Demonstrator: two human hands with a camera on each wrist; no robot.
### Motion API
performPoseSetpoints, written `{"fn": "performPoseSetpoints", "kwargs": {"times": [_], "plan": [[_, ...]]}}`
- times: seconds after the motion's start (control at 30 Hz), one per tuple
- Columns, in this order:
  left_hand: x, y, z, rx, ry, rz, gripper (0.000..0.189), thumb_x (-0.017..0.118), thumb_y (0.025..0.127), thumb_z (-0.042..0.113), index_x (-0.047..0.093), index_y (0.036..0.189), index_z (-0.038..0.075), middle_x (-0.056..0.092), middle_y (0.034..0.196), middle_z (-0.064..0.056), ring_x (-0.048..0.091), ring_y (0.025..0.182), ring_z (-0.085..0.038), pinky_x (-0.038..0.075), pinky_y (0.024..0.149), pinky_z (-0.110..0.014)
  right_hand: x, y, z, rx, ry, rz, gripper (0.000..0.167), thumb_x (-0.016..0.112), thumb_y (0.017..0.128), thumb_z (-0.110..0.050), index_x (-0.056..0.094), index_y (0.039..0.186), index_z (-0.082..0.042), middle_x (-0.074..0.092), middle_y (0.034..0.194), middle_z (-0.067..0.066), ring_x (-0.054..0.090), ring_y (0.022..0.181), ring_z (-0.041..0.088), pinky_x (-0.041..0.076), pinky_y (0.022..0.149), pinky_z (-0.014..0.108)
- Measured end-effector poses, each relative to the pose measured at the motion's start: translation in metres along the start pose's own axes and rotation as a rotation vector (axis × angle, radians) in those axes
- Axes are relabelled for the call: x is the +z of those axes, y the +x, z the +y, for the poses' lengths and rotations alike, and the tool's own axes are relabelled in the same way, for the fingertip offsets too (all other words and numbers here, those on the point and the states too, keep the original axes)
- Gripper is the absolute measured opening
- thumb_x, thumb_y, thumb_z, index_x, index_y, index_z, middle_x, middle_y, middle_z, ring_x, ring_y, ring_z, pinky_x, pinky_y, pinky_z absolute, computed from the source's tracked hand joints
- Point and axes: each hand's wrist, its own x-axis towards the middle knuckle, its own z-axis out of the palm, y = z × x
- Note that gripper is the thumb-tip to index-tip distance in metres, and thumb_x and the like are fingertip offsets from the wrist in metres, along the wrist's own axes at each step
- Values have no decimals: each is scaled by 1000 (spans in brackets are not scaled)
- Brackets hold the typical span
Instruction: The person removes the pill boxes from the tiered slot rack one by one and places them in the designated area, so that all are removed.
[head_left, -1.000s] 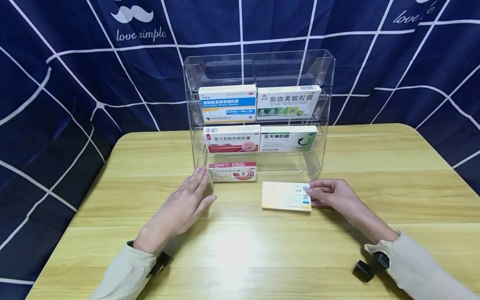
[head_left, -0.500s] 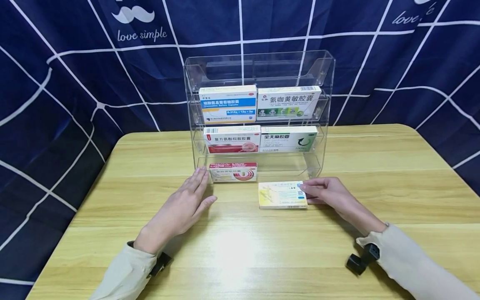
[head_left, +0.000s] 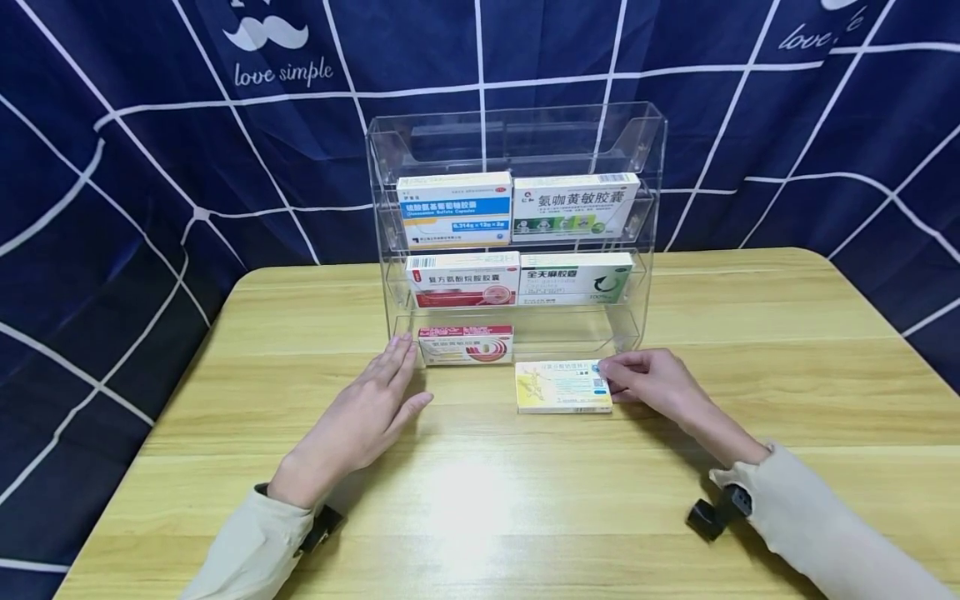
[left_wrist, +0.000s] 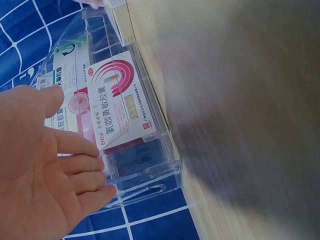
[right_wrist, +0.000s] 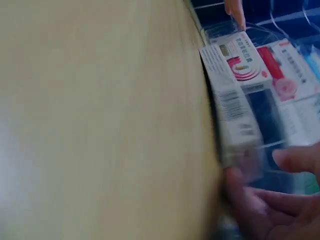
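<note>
My right hand (head_left: 660,383) pinches the right end of a white and yellow medicine box (head_left: 558,387), just in front of the clear rack's bottom tier. The box's barcode side faces the right wrist view. At the clear rack (head_left: 570,333), the straight fingers of my left hand (head_left: 356,417) reach the lower left corner, beside a red and white medicine box (head_left: 467,346) in the bottom tier. In the left wrist view that hand is spread, palm showing, with nothing held.
Higher tiers carry a blue and white box (head_left: 455,210), a white and green box (head_left: 576,208), another red and white box (head_left: 463,281) and a green-striped box (head_left: 576,279). The rack stands on a wooden table (head_left: 465,500) before a dark blue curtain (head_left: 300,167).
My right hand has moved slightly left and toward the rack with the white and yellow medicine box, whose front edge now shows. My left hand has stayed in place.
</note>
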Motion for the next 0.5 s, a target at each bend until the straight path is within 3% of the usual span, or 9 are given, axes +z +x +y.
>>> {"fn": "performPoseSetpoints", "kwargs": {"times": [0.17,0.27,0.37,0.5], "plan": [[1,-1,-1,3,1,8,69,38,104,42,24,148,-10,20,154,-27,18,144,-37,24,116,-49,6,-17,-11,-355,-443,86,38,68,91,-18,63,118,9,68,106,24,68,92,33,57,81,46],[0,-2,-1,-3,2,12,69,39,103,41,25,147,-10,20,154,-27,19,144,-37,24,116,-49,13,-21,-14,-567,-600,27,42,77,81,-10,63,117,7,63,116,26,63,104,40,54,88,50],[0,-2,-1,-6,4,7,67,38,104,40,25,147,-10,20,154,-26,18,144,-36,23,116,-48,17,-21,-15,-689,-735,11,47,81,75,-7,64,117,4,59,123,27,59,109,42,53,89,52],[0,-1,0,4,14,7,61,35,105,34,27,146,-10,20,154,-26,18,144,-36,22,116,-48,18,-17,-14,-763,-792,38,45,82,71,0,66,112,2,61,118,27,62,104,42,55,84,50]]}}
